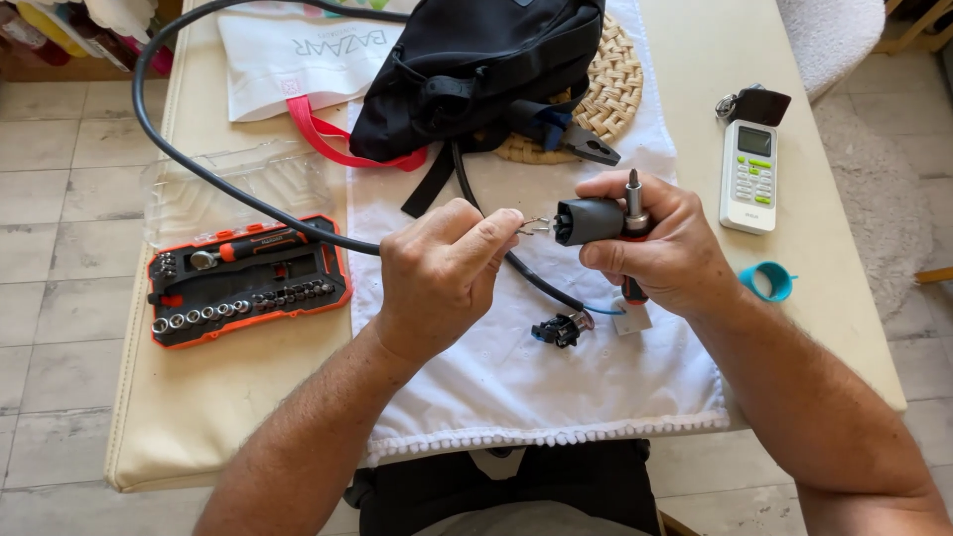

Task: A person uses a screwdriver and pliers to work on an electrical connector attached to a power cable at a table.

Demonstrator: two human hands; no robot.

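Black plug housing [588,220] is sitting at frame centre, above the white cloth [516,387], gripped in the right hand [660,248]. That hand is clenching around both the housing and a screwdriver [632,199], whose metal tip is pointing up past the fingers and whose red-and-black handle is showing below the palm.

Left hand [442,268], just left of the housing, is pinching thin bared wire ends [534,226] between thumb and forefinger at the housing's open face. The thick black cable [199,164] is running from this hand out to the upper left of the frame.

Below the hands, a small black connector [558,330] is lying on the cloth. An orange bit-and-socket set [246,282] is lying open at centre left, a white remote control [749,177] at right, a black bag [476,65] at top centre.
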